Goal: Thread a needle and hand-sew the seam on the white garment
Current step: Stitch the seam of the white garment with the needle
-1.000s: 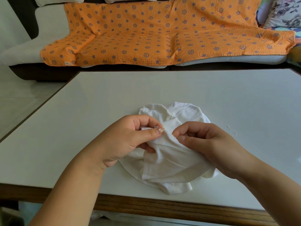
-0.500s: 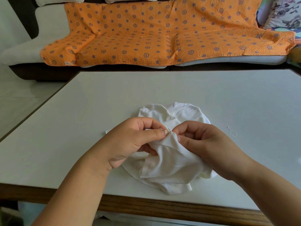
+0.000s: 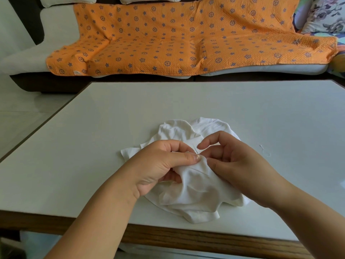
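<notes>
Right hand [image 3: 237,165] now spread, needle [image 3: 197,151] pointing away through white garment [image 3: 196,186]

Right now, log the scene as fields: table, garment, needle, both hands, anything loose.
table: white top
garment: white, bunched on table
left hand: grips a garment fold, thumb on top
needle: pokes from that fold, by the left thumb
right hand: thumb on garment, index lifted; hold on needle unclear
thread scrap: on table, right of right hand
</notes>
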Tool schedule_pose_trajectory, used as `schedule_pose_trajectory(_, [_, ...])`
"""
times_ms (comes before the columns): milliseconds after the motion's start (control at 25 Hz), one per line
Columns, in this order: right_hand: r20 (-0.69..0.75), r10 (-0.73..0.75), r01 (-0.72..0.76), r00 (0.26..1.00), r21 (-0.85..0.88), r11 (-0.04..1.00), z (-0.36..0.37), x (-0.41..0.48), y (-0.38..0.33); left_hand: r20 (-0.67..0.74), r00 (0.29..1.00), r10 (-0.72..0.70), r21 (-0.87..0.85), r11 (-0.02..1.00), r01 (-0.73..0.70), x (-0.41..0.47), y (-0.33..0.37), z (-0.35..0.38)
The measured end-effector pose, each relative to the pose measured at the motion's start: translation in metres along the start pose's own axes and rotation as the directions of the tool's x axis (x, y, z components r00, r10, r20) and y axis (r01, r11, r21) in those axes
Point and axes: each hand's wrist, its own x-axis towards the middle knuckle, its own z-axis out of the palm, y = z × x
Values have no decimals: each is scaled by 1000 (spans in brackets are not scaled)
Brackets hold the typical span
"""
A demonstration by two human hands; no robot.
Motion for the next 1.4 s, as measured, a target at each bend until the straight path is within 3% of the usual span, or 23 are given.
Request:
schedule_pose_trajectory(320, [-71, 21, -27, 997, -88, 996, 6, 4, 0, -168, 983, 68, 180, 983, -37, 4, -4, 3])
schedule_pose_trajectory(720, [0, 61, -61, 998, -98, 993, -3, 8, -3, -171, 975, 142, 308, 948, -84, 2, -4, 8])
schedule_pose_trajectory(840, [-161, -21, 6, 987, -92, 996, -4, 12, -2, -173, 979, 111, 321, 946, -51, 3, -3, 6])
schedule_pose_trajectory(920, [-263, -46, 51, 964, 12, 999, -9, 17, -5, -163, 984, 69, 298, 954, -18, 4, -3, 3])
schedule_pose_trajectory(960, [-257, -24, 66, 966, 159, 985, -13, 19, -6, -147, 988, 49, 294, 956, -4, 3, -3, 2])
schedule_pose_trajectory(1040, [-183, 45, 60, 982, 533, 844, -22, 24, -10, -119, 993, 24, 292, 956, 12, 3, -2, 1])
schedule_pose_trajectory(1120, [-163, 98, 56, 982, 737, 673, -31, 28, -10, -109, 994, 15, 285, 958, 17, 2, -1, 0])
schedule_pose_trajectory(1240, [-241, 110, 141, 964, 816, 560, -42, 34, -6, -107, 994, 7, 285, 958, 24, 1, 0, -3])
schedule_pose_trajectory(1400, [-435, 69, 293, 898, 707, 644, -58, 39, 2, -115, 993, -5, 281, 959, 37, 0, 1, -8])
